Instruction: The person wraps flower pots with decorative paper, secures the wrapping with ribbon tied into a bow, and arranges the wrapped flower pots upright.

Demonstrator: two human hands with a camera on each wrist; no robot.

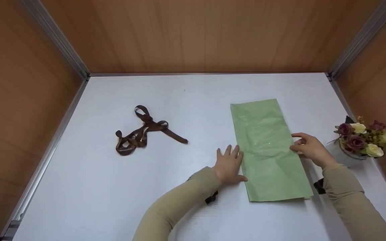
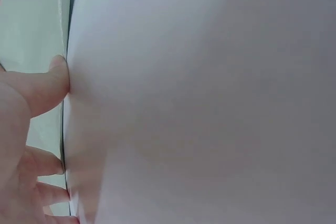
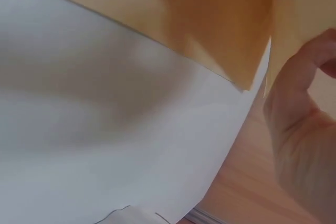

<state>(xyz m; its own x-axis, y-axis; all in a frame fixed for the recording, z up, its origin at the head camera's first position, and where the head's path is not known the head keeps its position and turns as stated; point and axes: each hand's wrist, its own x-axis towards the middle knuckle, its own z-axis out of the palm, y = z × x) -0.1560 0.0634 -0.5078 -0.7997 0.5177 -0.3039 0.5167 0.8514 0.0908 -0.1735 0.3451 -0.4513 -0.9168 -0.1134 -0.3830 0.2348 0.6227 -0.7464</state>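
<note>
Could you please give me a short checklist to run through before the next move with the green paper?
1. Left hand touching the green paper's left edge: ok, fingers spread.
2. Right hand at the opposite edge: ok, fingers curled.
3. Paper smooth: not ok, creases show.
4. Brown ribbon apart from paper: ok.
5. Flowers apart from paper: ok.
6. Anything inside the paper: cannot tell.

The person's left arm (image 1: 176,204) slants up and inward from the near edge of the head view, its sleeve reaching the wrist. The left hand (image 1: 228,167) lies back upward, fingers spread and fairly straight, thumb stretched out to the side. The right arm (image 1: 350,201), also sleeved, angles inward toward the left; the right hand (image 1: 308,149) turns leftward, its thumb and forefinger bent in a pinch.
</note>
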